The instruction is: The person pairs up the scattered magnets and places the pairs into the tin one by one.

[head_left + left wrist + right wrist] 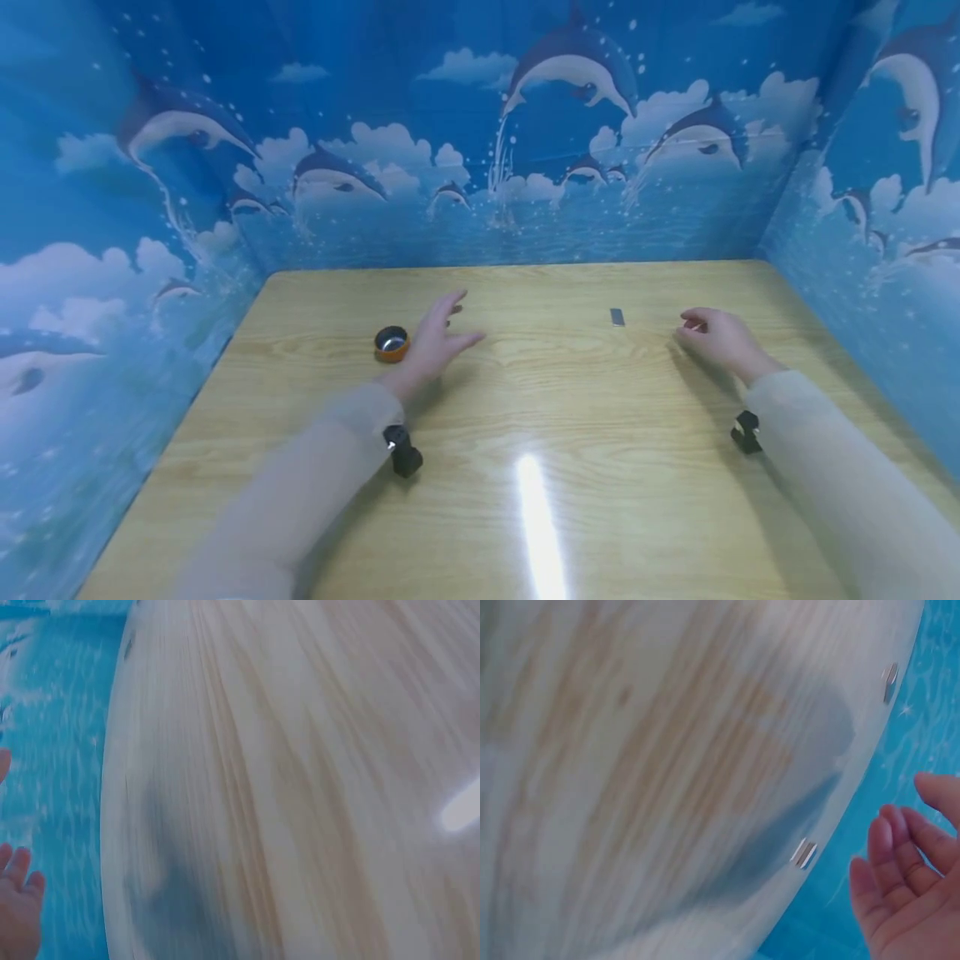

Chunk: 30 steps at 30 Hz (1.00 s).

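Observation:
My left hand [433, 343] hovers over the left half of the table, thumb and fingers spread with nothing between them. Just left of it stands a small round cup [390, 356], orange outside with a dark rim and a shiny inside. Over on the right, my right hand [722, 340] has its fingers loosely bent. The right wrist view shows that hand's palm [911, 919] bare. A small flat grey rectangular piece [617, 317] lies to the left of the right hand. Two small shiny pieces, one nearer [805, 853] and one farther [891, 682], lie near the table's edge in the right wrist view.
The light wood table [570, 400] reaches back to a blue dolphin-print curtain [420, 217], which also hangs along both sides. A bright strip of glare [542, 525] falls across the near middle. Each sleeve bears a small black wrist camera [405, 454].

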Each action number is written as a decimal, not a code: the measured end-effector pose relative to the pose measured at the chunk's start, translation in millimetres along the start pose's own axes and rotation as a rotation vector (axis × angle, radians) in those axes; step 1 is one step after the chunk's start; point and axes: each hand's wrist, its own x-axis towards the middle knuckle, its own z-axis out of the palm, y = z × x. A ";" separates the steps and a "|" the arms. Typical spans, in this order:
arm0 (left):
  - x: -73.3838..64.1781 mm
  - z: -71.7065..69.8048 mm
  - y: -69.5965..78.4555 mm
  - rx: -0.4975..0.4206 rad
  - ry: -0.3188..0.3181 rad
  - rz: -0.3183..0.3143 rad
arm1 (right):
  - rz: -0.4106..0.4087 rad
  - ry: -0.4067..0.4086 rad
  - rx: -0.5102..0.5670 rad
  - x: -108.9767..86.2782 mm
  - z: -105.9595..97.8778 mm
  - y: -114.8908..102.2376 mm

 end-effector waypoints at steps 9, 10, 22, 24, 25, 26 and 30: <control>17.9 60.5 23.7 -0.063 -0.222 -0.015 | 0.031 -0.037 -0.052 -0.6 -4.6 13.2; 19.3 65.3 25.2 -0.061 -0.237 -0.008 | 0.036 -0.046 -0.057 -0.7 -5.1 14.1; 34.4 112.7 43.4 0.225 -0.449 0.063 | 0.043 -0.233 -0.211 4.0 -4.2 20.9; 36.2 121.3 47.6 0.317 -0.477 0.097 | 0.050 -0.260 -0.219 3.9 -3.7 23.2; 37.1 126.0 49.6 0.365 -0.489 0.114 | 0.045 -0.268 -0.233 3.5 -3.7 24.7; 37.9 130.3 52.0 0.410 -0.500 0.132 | 0.043 -0.278 -0.244 2.7 -4.1 25.4; 40.0 146.0 60.3 0.553 -0.528 0.180 | 0.018 -0.291 -0.310 -0.2 -5.3 27.6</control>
